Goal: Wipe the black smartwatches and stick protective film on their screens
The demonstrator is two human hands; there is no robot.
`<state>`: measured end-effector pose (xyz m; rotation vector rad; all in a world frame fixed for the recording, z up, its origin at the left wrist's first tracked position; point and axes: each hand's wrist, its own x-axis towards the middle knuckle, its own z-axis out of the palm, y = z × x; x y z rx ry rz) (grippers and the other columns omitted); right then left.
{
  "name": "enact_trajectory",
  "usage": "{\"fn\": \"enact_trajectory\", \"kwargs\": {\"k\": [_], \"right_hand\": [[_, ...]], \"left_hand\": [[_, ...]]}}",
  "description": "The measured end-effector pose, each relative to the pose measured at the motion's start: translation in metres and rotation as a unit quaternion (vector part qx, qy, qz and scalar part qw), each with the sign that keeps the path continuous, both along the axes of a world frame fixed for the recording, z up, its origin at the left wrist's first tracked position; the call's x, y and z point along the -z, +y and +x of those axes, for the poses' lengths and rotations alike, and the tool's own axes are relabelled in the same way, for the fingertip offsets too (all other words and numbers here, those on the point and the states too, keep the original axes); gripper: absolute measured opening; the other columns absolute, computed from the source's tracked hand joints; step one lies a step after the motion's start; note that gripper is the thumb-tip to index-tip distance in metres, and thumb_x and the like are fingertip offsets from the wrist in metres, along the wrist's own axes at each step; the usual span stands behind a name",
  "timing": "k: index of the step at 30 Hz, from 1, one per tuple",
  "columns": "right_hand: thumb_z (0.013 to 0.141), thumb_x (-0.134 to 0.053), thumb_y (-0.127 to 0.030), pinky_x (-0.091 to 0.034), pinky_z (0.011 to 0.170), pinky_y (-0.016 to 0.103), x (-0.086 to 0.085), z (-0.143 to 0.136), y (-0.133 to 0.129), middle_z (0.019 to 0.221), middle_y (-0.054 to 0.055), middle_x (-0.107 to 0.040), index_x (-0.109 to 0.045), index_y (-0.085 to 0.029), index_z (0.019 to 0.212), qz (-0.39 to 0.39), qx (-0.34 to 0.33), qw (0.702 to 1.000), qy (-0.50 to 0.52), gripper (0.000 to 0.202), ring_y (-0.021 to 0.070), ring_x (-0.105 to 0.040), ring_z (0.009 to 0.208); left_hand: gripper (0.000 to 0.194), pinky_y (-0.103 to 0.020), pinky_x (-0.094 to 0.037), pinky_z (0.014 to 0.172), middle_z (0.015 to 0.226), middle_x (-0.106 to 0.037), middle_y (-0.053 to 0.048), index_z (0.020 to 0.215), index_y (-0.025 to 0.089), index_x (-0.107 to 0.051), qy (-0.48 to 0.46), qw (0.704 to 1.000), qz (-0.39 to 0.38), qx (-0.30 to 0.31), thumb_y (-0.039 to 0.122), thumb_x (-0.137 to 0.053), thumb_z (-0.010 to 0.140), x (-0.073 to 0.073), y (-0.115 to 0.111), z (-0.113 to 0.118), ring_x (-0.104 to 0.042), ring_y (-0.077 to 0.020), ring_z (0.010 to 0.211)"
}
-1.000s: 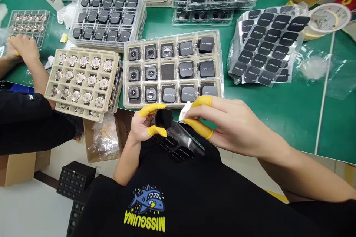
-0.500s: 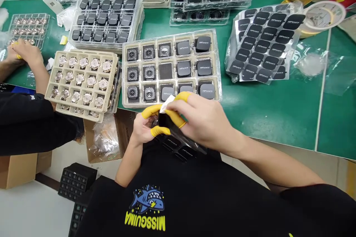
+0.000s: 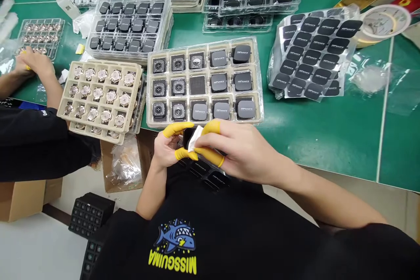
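My left hand (image 3: 166, 146), with yellow finger cots on thumb and forefinger, grips a small black square watch case (image 3: 187, 135) by its edges. A folded white wipe (image 3: 195, 138) is pinched in my right hand (image 3: 241, 145), which also wears yellow finger cots, and it lies against the dark face of the case. Both hands are just off the front edge of a beige tray (image 3: 166, 79). Watches sit in its pockets, some showing their backs, others covered by grey labelled squares. A middle pocket shows only its dark lining. Below my hands, a sheet of black labels (image 3: 201, 167) lies on my lap, partly hidden.
Label sheets (image 3: 311, 57) and a tape roll (image 3: 382, 22) lie at right on the green table (image 3: 328, 135). Stacked clear trays (image 3: 131, 54) stand behind; a tray of round watches (image 3: 98, 105) overhangs the edge at left. A co-worker's hands (image 3: 37, 61) are at far left.
The wipe has moved down from the watch's upper edge onto its face, and my right hand has shifted slightly downward. My left hand keeps its grip. The whole view has shifted a little.
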<state>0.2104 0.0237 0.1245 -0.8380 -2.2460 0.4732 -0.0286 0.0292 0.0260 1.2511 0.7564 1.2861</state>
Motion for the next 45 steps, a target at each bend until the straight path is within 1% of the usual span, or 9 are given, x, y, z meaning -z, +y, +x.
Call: {"fn": "enact_trajectory", "kwargs": {"k": [3, 6, 10, 15, 20, 35, 39, 42, 45], "right_hand": [[0.114, -0.061, -0.016, -0.047, 0.069, 0.032, 0.003, -0.014, 0.0, 0.092, 0.005, -0.075, -0.079, -0.021, 0.11, 0.035, 0.009, 0.999, -0.026, 0.019, 0.0198, -0.065, 0.081], [0.114, -0.059, -0.017, -0.039, 0.061, 0.035, 0.007, -0.019, 0.007, 0.09, 0.006, -0.073, -0.079, -0.022, 0.104, 0.056, 0.088, 0.992, -0.068, 0.023, 0.0221, -0.064, 0.081], [0.112, -0.063, -0.019, -0.042, 0.063, 0.036, 0.011, -0.002, 0.024, 0.097, 0.007, -0.077, -0.077, -0.023, 0.102, -0.016, 0.188, 0.98, -0.064, 0.017, 0.023, -0.067, 0.081], [0.109, -0.07, -0.018, -0.051, 0.063, 0.034, -0.005, 0.02, 0.022, 0.089, 0.001, -0.076, -0.074, -0.028, 0.105, -0.109, 0.08, 0.988, 0.078, 0.012, 0.0192, -0.067, 0.073], [0.109, -0.073, -0.013, -0.055, 0.067, 0.03, -0.017, 0.018, 0.01, 0.096, 0.002, -0.078, -0.073, -0.028, 0.111, -0.122, -0.003, 0.987, 0.105, 0.014, 0.0178, -0.071, 0.077], [0.118, -0.058, -0.019, -0.04, 0.062, 0.032, -0.009, 0.004, 0.022, 0.095, 0.005, -0.076, -0.079, -0.021, 0.11, 0.015, -0.075, 0.994, -0.081, 0.022, 0.0186, -0.067, 0.077], [0.114, -0.057, -0.015, -0.033, 0.057, 0.036, -0.014, 0.025, 0.021, 0.092, 0.007, -0.076, -0.078, -0.022, 0.103, 0.057, -0.008, 0.986, -0.159, 0.025, 0.0209, -0.066, 0.074], [0.114, -0.062, -0.016, -0.043, 0.06, 0.034, -0.017, 0.034, 0.023, 0.098, 0.007, -0.08, -0.077, -0.023, 0.111, 0.069, 0.084, 0.988, -0.113, 0.016, 0.0213, -0.072, 0.079], [0.113, -0.067, -0.015, -0.049, 0.065, 0.032, -0.016, 0.03, 0.026, 0.101, 0.006, -0.081, -0.075, -0.024, 0.114, 0.047, 0.097, 0.992, -0.062, 0.012, 0.0201, -0.075, 0.081]], "left_hand": [[0.083, -0.032, -0.074, 0.091, 0.112, -0.094, -0.011, 0.127, 0.021, -0.091, 0.019, 1.0, -0.011, 0.009, 0.062, -0.116, 0.059, 0.002, -0.003, 0.0, -0.092, -0.0264, 0.098], [0.081, -0.03, -0.073, 0.089, 0.111, -0.094, -0.009, 0.129, 0.023, -0.091, -0.01, 1.0, 0.008, -0.001, 0.058, -0.116, 0.06, -0.002, -0.004, 0.002, -0.092, -0.0246, 0.096], [0.074, -0.026, -0.071, 0.081, 0.101, -0.093, -0.005, 0.125, 0.024, -0.093, -0.043, 0.996, 0.015, -0.078, 0.051, -0.118, 0.06, -0.014, 0.0, 0.0, -0.089, -0.0196, 0.083], [0.077, -0.025, -0.07, 0.077, 0.097, -0.092, -0.005, 0.124, 0.023, -0.093, -0.03, 0.998, 0.029, -0.052, 0.051, -0.119, 0.057, -0.02, 0.004, -0.002, -0.088, -0.0186, 0.079], [0.08, -0.026, -0.071, 0.081, 0.106, -0.093, -0.006, 0.129, 0.025, -0.092, -0.025, 0.999, 0.026, -0.024, 0.058, -0.116, 0.06, -0.011, 0.001, 0.0, -0.089, -0.0204, 0.089], [0.08, -0.029, -0.072, 0.093, 0.113, -0.092, -0.007, 0.13, 0.025, -0.091, -0.012, 0.999, 0.033, -0.023, 0.056, -0.116, 0.061, 0.002, 0.004, -0.001, -0.09, -0.023, 0.1], [0.08, -0.03, -0.073, 0.091, 0.11, -0.092, -0.008, 0.131, 0.024, -0.09, -0.01, 0.999, 0.02, -0.031, 0.057, -0.115, 0.062, 0.002, 0.002, -0.006, -0.09, -0.023, 0.098], [0.08, -0.028, -0.073, 0.087, 0.107, -0.091, -0.007, 0.13, 0.025, -0.09, -0.012, 0.999, 0.045, -0.024, 0.056, -0.116, 0.061, -0.001, 0.002, -0.005, -0.09, -0.0226, 0.095], [0.078, -0.026, -0.072, 0.084, 0.105, -0.091, -0.005, 0.13, 0.026, -0.091, -0.007, 0.998, 0.059, -0.022, 0.059, -0.115, 0.063, -0.003, 0.003, -0.002, -0.089, -0.0208, 0.092]]}}
